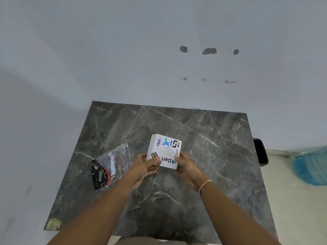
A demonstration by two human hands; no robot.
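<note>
A white square box [164, 151] covered in stickers, one reading "Dart", is held just above the middle of a dark grey marble table [212, 156]. My left hand [143, 168] grips its near left corner, thumb on top. My right hand [185, 167] holds the near right corner, fingers curled round the edge. A clear plastic bag [110, 165] with a black "Dove" packet inside lies flat on the table to the left of my left hand.
The table stands against a white wall [159, 59] with several dark patches. A black object [260, 151] sits past the table's right edge. A blue translucent container [311, 167] stands on the pale floor at far right.
</note>
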